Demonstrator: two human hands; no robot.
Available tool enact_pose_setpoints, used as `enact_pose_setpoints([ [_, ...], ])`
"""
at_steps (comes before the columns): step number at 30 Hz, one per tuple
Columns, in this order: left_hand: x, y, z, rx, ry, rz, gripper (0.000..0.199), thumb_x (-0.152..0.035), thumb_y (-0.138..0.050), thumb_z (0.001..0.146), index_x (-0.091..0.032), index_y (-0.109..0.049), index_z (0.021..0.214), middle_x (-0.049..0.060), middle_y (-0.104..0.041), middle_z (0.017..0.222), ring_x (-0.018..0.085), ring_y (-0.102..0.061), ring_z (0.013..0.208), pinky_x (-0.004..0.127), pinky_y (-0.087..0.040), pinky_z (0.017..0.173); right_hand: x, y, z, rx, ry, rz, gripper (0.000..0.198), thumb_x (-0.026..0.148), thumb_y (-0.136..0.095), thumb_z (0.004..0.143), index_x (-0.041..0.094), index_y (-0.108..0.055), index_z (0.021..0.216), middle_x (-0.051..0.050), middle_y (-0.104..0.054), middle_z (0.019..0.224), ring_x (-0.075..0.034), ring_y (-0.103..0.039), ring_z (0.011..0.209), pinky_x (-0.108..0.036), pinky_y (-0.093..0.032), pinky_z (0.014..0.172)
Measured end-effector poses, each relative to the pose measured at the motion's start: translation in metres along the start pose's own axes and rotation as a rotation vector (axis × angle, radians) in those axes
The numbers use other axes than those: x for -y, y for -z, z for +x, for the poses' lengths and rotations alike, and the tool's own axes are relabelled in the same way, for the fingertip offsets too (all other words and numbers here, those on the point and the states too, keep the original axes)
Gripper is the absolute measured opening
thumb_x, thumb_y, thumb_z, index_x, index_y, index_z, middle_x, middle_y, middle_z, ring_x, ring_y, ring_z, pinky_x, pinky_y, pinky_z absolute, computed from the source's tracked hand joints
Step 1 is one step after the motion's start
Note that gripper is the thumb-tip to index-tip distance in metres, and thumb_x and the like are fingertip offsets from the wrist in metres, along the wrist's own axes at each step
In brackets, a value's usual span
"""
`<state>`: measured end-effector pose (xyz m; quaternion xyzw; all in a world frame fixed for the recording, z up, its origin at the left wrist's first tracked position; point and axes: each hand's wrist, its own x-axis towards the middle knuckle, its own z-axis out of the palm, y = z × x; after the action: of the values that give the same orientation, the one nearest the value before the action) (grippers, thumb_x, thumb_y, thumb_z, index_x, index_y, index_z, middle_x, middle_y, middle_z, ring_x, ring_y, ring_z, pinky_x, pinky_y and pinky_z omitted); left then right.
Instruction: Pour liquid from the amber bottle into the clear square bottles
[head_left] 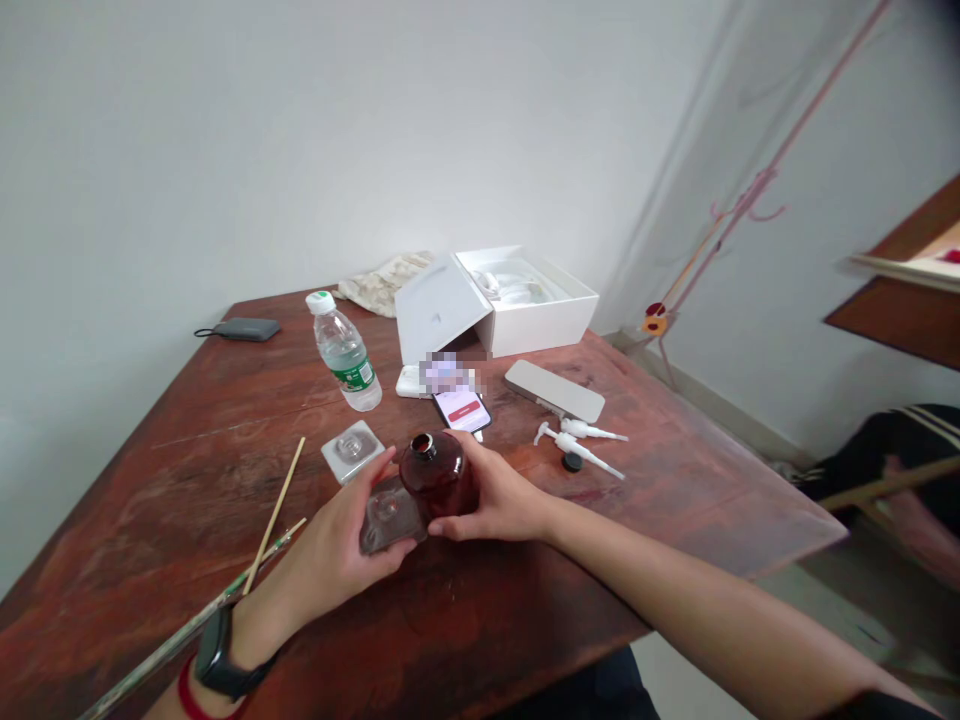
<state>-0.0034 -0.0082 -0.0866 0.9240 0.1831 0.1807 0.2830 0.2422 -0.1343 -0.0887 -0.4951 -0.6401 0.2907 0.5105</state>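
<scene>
My right hand (499,492) is wrapped round a dark brown bottle (437,474) with an uncapped neck, near the table's front. Beside it, my left hand (349,537) grips a squarish clear bottle (391,516) with a round neck, its fingers on both sides. The two bottles are side by side and seem to touch. Just beyond my left hand a second squarish clear bottle (352,450) stands on the table. Two white pump heads (577,448) and a small black cap (572,462) lie to the right of my right hand.
On the wooden table (187,480) are a water bottle (349,358), a phone (462,408), an opened white box (536,320), a grey case (555,390), a dark pouch (247,329), a cloth (386,284) and thin sticks (276,512). Another person's arm (926,520) shows at far right.
</scene>
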Motion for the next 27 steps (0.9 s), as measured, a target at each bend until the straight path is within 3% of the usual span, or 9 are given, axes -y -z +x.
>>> enact_pose_setpoints([
  [10,0.000,0.001,0.002,-0.013,-0.049,-0.033,0.091,-0.041,-0.077,0.090,-0.024,-0.031,0.167,0.017,-0.063,0.154,0.037,-0.068,0.134,0.054,-0.053,0.118,-0.004,-0.002,-0.003,-0.011,0.003,-0.020,0.092,0.044,-0.097,0.075,0.021,-0.048,0.150,-0.015,-0.069,0.142,-0.034,-0.069,0.130,-0.049,-0.053,0.115],
  [20,-0.018,0.008,0.007,0.001,-0.034,-0.054,0.086,-0.039,-0.078,0.091,-0.022,-0.037,0.165,0.017,-0.060,0.159,0.037,-0.065,0.139,0.053,-0.048,0.124,-0.004,-0.003,-0.002,-0.043,-0.022,-0.080,0.091,0.048,-0.096,0.075,0.020,-0.050,0.149,-0.015,-0.068,0.145,-0.035,-0.066,0.134,-0.051,-0.050,0.119],
  [27,-0.002,-0.004,0.004,-0.025,-0.072,-0.060,0.091,-0.036,-0.080,0.089,-0.027,-0.034,0.167,0.015,-0.058,0.161,0.036,-0.063,0.143,0.054,-0.048,0.124,-0.002,-0.003,-0.004,-0.046,-0.035,-0.134,0.089,0.052,-0.094,0.075,0.021,-0.051,0.147,-0.015,-0.069,0.141,-0.035,-0.068,0.130,-0.051,-0.051,0.117],
])
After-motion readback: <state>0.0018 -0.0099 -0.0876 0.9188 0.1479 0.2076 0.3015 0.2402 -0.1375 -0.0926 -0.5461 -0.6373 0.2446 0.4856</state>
